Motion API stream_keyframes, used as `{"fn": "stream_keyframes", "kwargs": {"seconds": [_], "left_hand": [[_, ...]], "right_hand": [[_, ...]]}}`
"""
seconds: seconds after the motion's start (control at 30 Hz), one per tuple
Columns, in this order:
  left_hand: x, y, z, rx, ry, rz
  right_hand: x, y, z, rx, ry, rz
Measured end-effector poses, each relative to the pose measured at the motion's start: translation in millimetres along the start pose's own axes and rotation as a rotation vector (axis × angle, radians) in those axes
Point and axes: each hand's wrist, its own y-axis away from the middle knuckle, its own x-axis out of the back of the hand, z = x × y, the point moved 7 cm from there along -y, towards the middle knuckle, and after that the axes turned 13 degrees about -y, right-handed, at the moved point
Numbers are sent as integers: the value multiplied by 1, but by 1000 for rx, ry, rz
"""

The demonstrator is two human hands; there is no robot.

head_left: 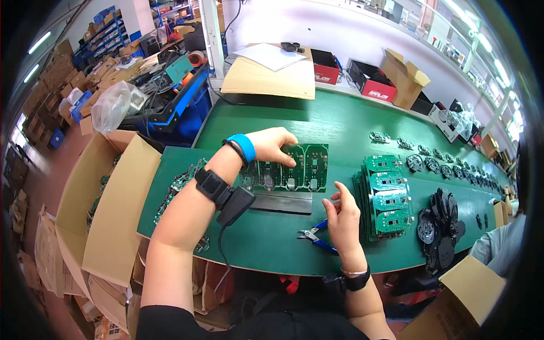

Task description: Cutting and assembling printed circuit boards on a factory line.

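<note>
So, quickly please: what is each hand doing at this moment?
Left hand: fingers bent, pressing on the green panel of circuit boards.
Right hand: open, holding nothing, beside the blue-handled cutters.

Bare green table [340, 122] beyond the circuit panel [289, 167] is open. Board stack [385, 195] blocks the right, blue pliers [316, 235] lie near front, cardboard box [107, 209] left.

A green circuit panel [292, 167] was seen on the darker green surface [340, 122], blue-handled cutters [317, 235] nearby, a blue wristband [245, 146] worn.
</note>
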Motion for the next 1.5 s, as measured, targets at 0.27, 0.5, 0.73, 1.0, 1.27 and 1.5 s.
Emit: {"fn": "stream_keyframes", "kwargs": {"seconds": [0.27,0.5,0.73,1.0,1.27,1.5], "left_hand": [[-21,27,-13,207,222,-55],[-15,48,-48,333,283,32],[-17,30,17,84,266,-21],[-10,68,11,150,377,-32],[-25,66,5,122,100,158],[-15,24,-55,293,-81,279]], "right_hand": [[-4,9,-12,185,-154,-196],[-4,21,-38,383,273,-113],[-38,5,-87,970,379,-212],[-55,-49,-43,397,203,-309],[-57,-59,-26,290,207,-337],[-67,-100,-2,332,272,-184]]}}
